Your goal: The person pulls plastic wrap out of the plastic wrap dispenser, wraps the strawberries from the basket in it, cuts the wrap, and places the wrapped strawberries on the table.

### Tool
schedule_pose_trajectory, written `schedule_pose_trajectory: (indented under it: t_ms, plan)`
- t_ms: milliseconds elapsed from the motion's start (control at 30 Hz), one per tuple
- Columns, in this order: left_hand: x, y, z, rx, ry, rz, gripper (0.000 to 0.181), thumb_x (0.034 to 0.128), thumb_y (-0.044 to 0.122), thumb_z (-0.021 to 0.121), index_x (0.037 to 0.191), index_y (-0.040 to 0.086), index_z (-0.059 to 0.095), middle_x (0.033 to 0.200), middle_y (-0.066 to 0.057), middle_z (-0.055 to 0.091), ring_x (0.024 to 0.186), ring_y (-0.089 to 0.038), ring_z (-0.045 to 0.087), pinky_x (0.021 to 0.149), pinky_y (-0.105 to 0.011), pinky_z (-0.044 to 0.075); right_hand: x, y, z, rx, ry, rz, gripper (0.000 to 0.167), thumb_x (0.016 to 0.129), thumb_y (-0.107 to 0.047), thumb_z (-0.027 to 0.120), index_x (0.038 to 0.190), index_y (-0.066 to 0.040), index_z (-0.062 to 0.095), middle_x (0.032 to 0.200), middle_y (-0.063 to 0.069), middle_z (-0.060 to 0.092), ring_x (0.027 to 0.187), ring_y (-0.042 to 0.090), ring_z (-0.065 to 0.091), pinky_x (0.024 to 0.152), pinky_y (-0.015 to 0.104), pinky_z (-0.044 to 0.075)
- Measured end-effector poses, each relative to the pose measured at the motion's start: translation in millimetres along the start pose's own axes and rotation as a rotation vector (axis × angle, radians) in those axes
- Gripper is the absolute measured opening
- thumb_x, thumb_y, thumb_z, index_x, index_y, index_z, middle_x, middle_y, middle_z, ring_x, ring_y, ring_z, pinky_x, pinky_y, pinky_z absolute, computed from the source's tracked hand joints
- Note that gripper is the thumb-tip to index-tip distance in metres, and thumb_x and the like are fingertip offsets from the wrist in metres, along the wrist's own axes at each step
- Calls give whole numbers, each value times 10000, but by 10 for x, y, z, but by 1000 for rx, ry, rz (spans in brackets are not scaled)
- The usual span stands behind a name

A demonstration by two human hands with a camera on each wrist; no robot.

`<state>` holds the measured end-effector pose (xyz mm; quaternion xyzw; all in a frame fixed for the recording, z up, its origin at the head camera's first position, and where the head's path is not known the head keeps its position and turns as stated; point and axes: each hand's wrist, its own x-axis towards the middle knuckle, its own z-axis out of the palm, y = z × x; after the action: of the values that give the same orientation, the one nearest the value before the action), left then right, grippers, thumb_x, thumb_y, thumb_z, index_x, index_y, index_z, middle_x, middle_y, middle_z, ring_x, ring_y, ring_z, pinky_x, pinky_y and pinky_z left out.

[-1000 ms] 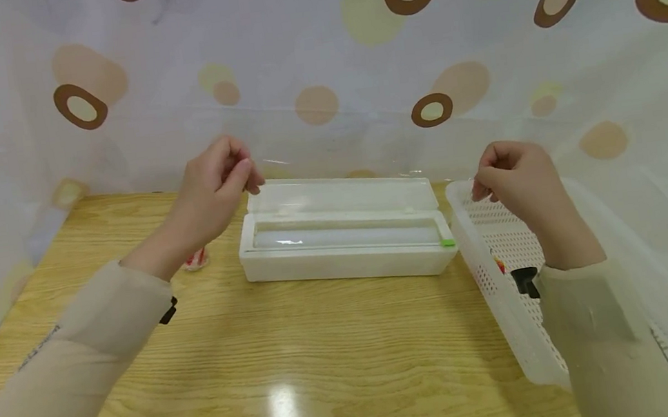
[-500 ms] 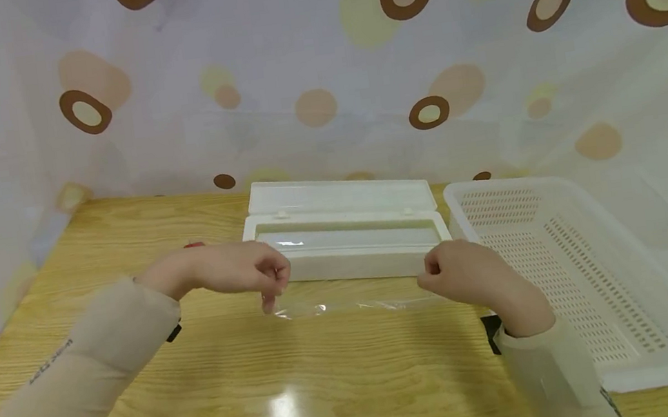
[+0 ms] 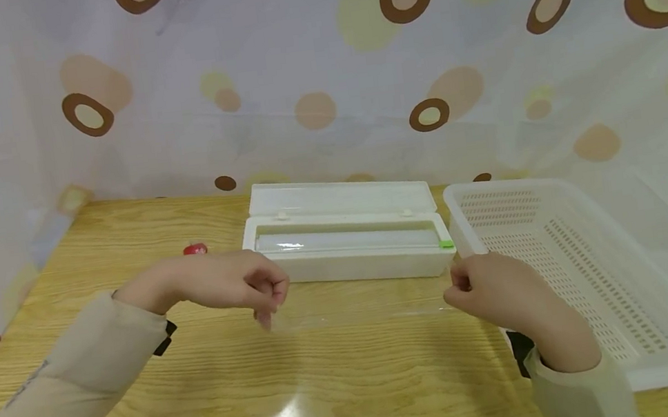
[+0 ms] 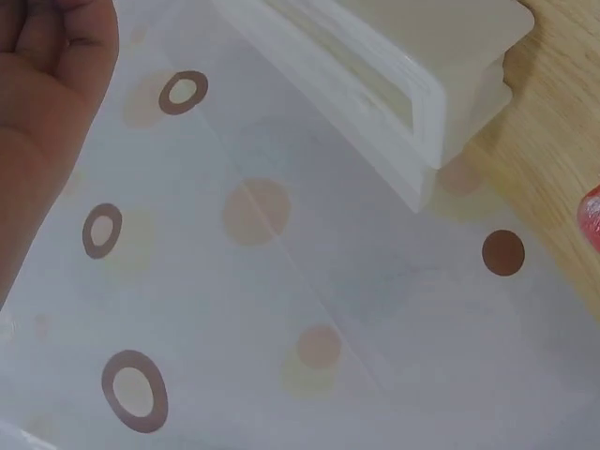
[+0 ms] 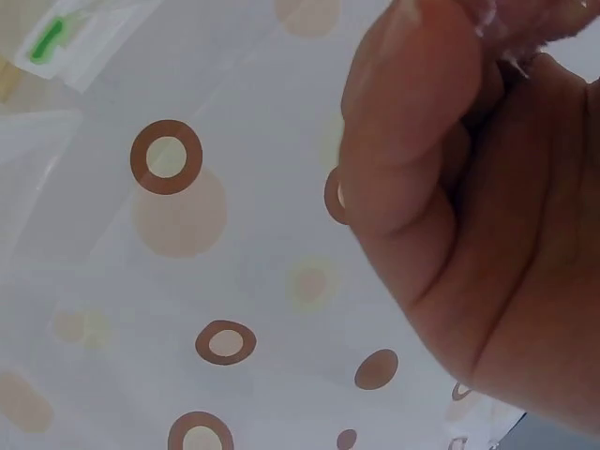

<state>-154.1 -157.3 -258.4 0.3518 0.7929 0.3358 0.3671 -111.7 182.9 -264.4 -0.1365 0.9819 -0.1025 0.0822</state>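
Note:
A strip of clear cling film (image 3: 372,316) stretches faintly between my two hands, just above the table. My left hand (image 3: 227,281) pinches its left end, fingertips pointing down. At the other end, my right hand (image 3: 500,289) pinches the film between thumb and curled fingers; crumpled film (image 5: 525,39) shows at those fingertips in the right wrist view. Behind the hands stands a long white cling film dispenser (image 3: 347,264), its lid (image 3: 342,197) raised backward. Inside lies the film roll (image 3: 344,237). A green slider (image 3: 446,244) sits at the dispenser's right end.
A white perforated plastic basket (image 3: 512,182) stands on the right, beside my right forearm. Beyond my left wrist lies a small red object (image 3: 195,249), partly hidden. A circle-patterned sheet (image 3: 316,64) hangs behind the wooden table (image 3: 356,386).
Both hands have come down from above the dispenser's level to in front of it, with the film between them. Over the last half second, the right hand has shifted slightly right and nearer.

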Motion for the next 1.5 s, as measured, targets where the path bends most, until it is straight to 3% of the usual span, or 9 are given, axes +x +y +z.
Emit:
schedule_pose_trajectory:
  t_ms: [200, 300, 433, 667, 933, 1067, 1200, 1333, 1500]
  plan:
    - [-15, -13, 32, -27, -45, 17, 126, 901, 83, 493, 779, 63, 517, 625, 24, 578, 719, -152, 608, 709, -295, 483, -105, -23, 18, 18, -30, -18, 242, 786, -160, 531, 579, -180, 407, 511, -82, 283, 481, 81, 279, 461, 235, 209]
    - [46, -57, 119, -9, -87, -42, 114, 870, 64, 502, 759, 78, 522, 654, 6, 612, 678, -119, 588, 674, -262, 478, -96, -47, 132, 31, -72, -45, 290, 766, -147, 554, 541, -188, 375, 490, -94, 252, 465, 67, 239, 451, 216, 195]
    - [215, -187, 316, 76, -145, -151, 126, 819, 40, 526, 711, 103, 537, 667, 23, 618, 628, -74, 565, 633, -223, 460, -19, -86, 442, 23, -150, -43, 397, 732, -124, 588, 487, -198, 284, 473, -106, 178, 467, 60, 154, 447, 200, 136]
    - [414, -422, 569, 173, -171, -222, 99, 743, -6, 599, 741, 89, 625, 617, 66, 558, 580, -32, 500, 591, -169, 421, 85, -79, 826, -47, -225, -15, 463, 720, -101, 639, 462, -181, 263, 482, -92, 149, 484, 74, 137, 440, 214, 114]
    - [454, -548, 685, 216, -161, -189, 80, 793, 27, 640, 735, 31, 696, 588, 90, 544, 531, -3, 453, 550, -137, 389, 71, -29, 1013, -40, -280, -33, 247, 684, -52, 672, 574, -85, 453, 564, -11, 387, 549, 146, 332, 484, 287, 274]
    - [455, -588, 737, 261, -152, -170, 120, 790, 17, 639, 673, 33, 660, 555, 125, 462, 521, 5, 378, 529, -136, 324, 60, -10, 1070, -52, -321, -16, 225, 661, -23, 647, 593, -86, 442, 589, 9, 390, 557, 159, 333, 486, 291, 248]
    - [463, -618, 784, 291, -150, -169, 140, 793, 2, 627, 671, 49, 678, 548, 129, 482, 502, 5, 340, 493, -137, 286, 47, 4, 1099, -80, -326, -9, 256, 673, -21, 680, 593, -90, 447, 595, 13, 410, 553, 164, 346, 485, 300, 260]
    - [470, -629, 812, 341, -138, -168, 130, 792, 21, 643, 687, 66, 707, 570, 111, 559, 510, 18, 363, 491, -128, 307, 36, 22, 1110, -112, -300, -22, 239, 677, 36, 675, 621, -73, 470, 621, 26, 441, 573, 182, 367, 499, 336, 308]
    - [481, -636, 829, 348, -137, -162, 139, 793, 32, 650, 657, 45, 678, 541, 124, 488, 509, 17, 356, 507, -123, 314, 29, 42, 1115, -122, -297, -15, 236, 664, 110, 643, 640, -58, 480, 646, 44, 464, 591, 200, 388, 503, 358, 353]
